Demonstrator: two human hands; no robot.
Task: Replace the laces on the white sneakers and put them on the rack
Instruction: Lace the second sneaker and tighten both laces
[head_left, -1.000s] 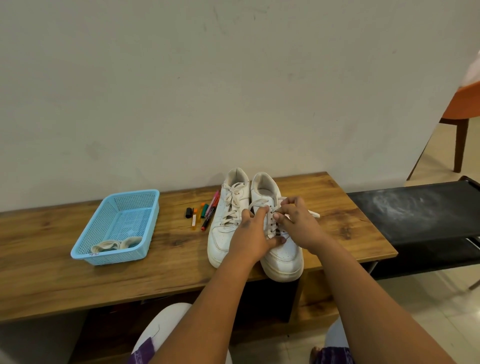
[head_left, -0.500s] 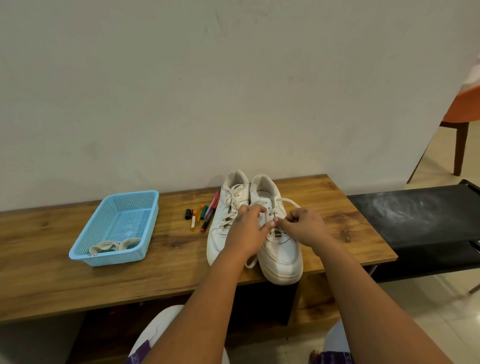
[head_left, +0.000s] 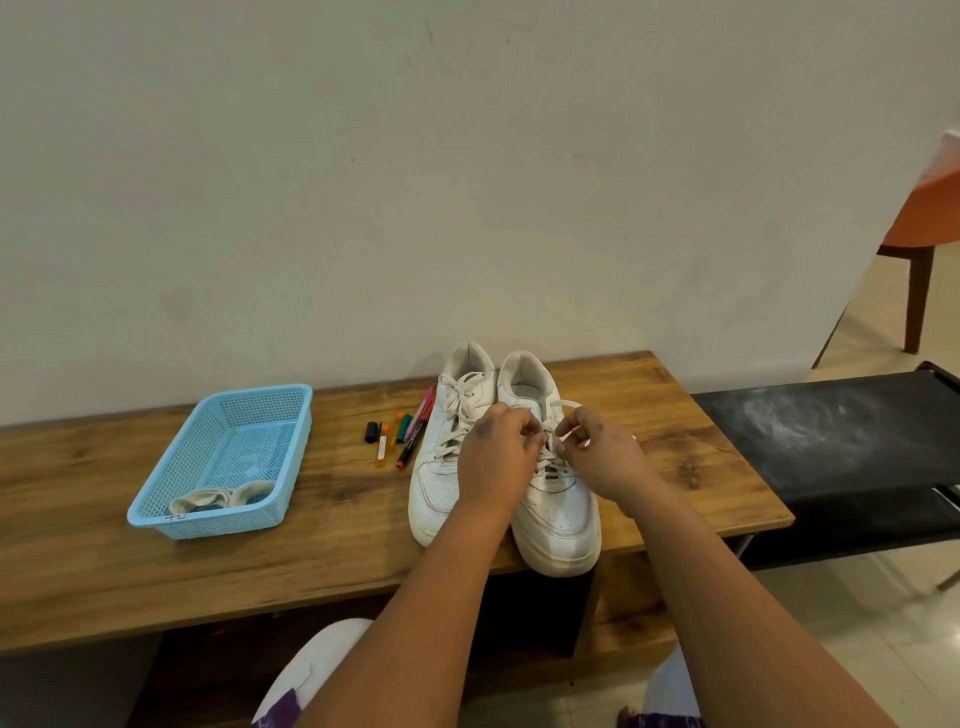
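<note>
On the wooden bench (head_left: 623, 395) at frame centre, the left hand (head_left: 493, 457) and right hand (head_left: 602, 457) had shifted upward, each pinching the lace (head_left: 563, 406) on the right-side sneaker (head_left: 558, 514); tying seemed underway.

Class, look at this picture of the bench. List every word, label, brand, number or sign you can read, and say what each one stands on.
Red handwritten mark on the near rim of the blue basket: too blurred to read for certain.
Markers beside the white sneakers: any print is too small to read.
Sneakers: no brand or logo can be made out.
Wall, wooden bench, black rack: no text.
</note>
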